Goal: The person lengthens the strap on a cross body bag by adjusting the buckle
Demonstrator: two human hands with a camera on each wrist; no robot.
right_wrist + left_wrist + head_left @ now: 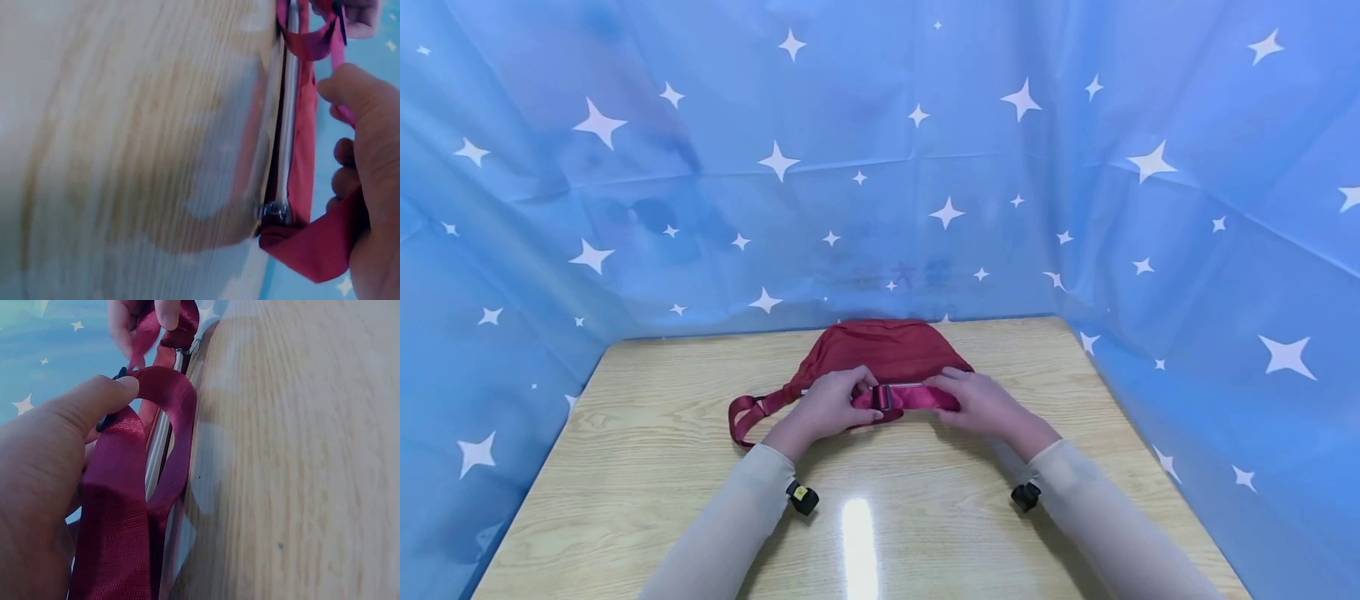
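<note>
A red waist bag (883, 346) lies near the back of the wooden table, its long zipper (288, 131) facing the person. My left hand (829, 406) pinches the dark strap buckle (882, 397) between thumb and fingers. To its right, my right hand (979, 406) grips the red strap (928, 398), which stretches flat between both hands. In the left wrist view, a loop of webbing (181, 419) bows out beside the buckle. The right wrist view shows the metal zipper pull (275, 211) at one end of the zipper. Parts of the bag are hidden behind the hands.
More strap (741, 421) lies in a loop on the table (647, 467), left of the bag. Blue cloth with white stars (850, 192) hangs behind and at both sides. A bright reflection shows on the table's front part.
</note>
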